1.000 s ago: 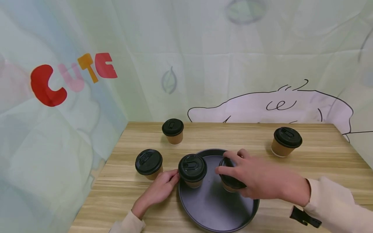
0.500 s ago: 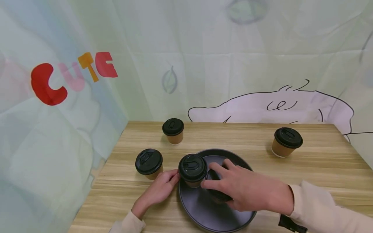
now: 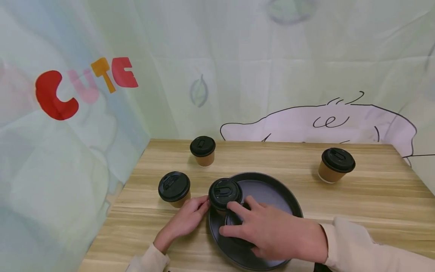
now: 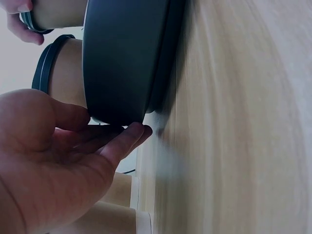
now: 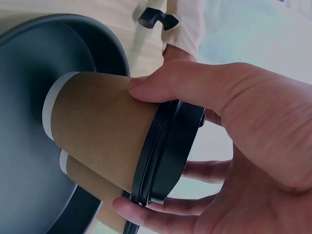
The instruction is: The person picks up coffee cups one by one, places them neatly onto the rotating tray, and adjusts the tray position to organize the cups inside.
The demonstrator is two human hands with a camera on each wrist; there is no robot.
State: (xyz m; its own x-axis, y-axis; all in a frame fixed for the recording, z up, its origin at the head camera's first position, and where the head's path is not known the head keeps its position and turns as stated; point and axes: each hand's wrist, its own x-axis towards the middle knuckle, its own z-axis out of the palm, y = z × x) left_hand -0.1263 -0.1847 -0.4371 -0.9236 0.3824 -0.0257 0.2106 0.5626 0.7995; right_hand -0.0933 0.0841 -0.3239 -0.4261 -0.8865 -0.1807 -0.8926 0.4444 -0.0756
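Hanging across the upper half of the frame, a printed cloth backdrop (image 3: pixel 170 41) meets a wood-grain table (image 3: pixel 258 156), and from where I stand neither shows any change. At lower centre sits the round black pan (image 3: pixel 268 192), and that is where things have shifted: the held coffee cup (image 5: pixel 102 122) has travelled left and toward the bottom of the frame, from the middle of the pan to just beside the standing coffee cup (image 3: pixel 224 194) at its left side. As I judge it, that makes a close pair within the rim.

The right hand (image 3: pixel 272 230), at lower centre, curls over the cup it carries, spread about as wide as the black lid (image 5: pixel 168 151), thumb against the brown paper side. Whether the base touches the pan's floor I cannot tell.

The left hand (image 3: pixel 188 217), at lower left of centre, has stayed put: its fingers lie nearly straight, touching the pan's outer left side, with the thumb up by the rim, and it grips no cup.

Three more lidded cups keep their places on the wood: the right-hand cup (image 3: pixel 336 165) at the right of the frame, the near-left cup (image 3: pixel 174 189) just beyond the left hand, and, looking smallest, the far cup (image 3: pixel 202 151) near the table's back edge.
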